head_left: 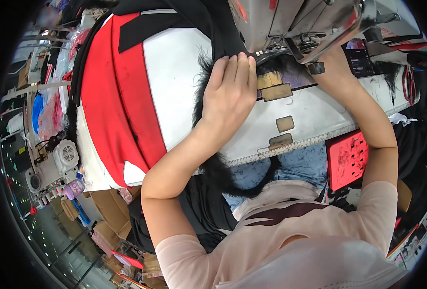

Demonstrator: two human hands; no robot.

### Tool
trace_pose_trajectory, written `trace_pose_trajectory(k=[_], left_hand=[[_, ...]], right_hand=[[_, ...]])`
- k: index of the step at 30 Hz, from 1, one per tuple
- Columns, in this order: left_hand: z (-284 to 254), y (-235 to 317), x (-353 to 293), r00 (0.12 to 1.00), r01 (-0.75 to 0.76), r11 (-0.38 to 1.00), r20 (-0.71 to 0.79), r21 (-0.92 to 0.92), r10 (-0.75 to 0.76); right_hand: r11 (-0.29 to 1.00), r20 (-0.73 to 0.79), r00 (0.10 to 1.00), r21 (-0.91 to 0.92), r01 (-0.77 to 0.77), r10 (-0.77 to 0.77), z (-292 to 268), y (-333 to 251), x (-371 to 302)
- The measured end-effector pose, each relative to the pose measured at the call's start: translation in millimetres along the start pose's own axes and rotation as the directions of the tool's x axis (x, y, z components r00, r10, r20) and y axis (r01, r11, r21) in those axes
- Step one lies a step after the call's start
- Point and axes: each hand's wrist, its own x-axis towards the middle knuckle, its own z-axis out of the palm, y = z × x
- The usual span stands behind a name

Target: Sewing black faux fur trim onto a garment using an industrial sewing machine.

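My left hand [230, 91] lies flat, fingers stretched side by side, over black fabric [225, 36] and a strip of black fur trim [203, 79]. Its fingertips are just left of the presser-foot area of a sewing machine [290, 29]. The fur strip runs under my wrist and hangs over the table's near edge into my lap. Beyond the machine head, on its right side, is my right hand [333, 70]; the machine hides its fingers. Dark fur [283, 62] also shows between the hands, next to the needle area.
Red fabric [136, 91] with black bands drapes across the white table [175, 62] on the left. Worn tan patches [277, 91] and a ruler strip mark the tabletop. A red perforated plate [348, 159] sits below the edge. A small fan [66, 154] stands at left.
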Motion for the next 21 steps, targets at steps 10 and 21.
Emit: trace_pose_trajectory(k=[10,21], left_hand=[[1.8,-4.6,1.6,0.999,0.026,0.987,-0.020,-0.160,-0.030],[6.9,-5.1,4.7,1.000,0.028,0.999,-0.006,-0.041,-0.028]], right_hand=[[0.980,-0.128,0.992,0.199,0.022,0.004,24.0,-1.7,4.9],[0.955,-0.124,0.987,0.288,-0.066,0.106,21.1,-7.6,12.5]])
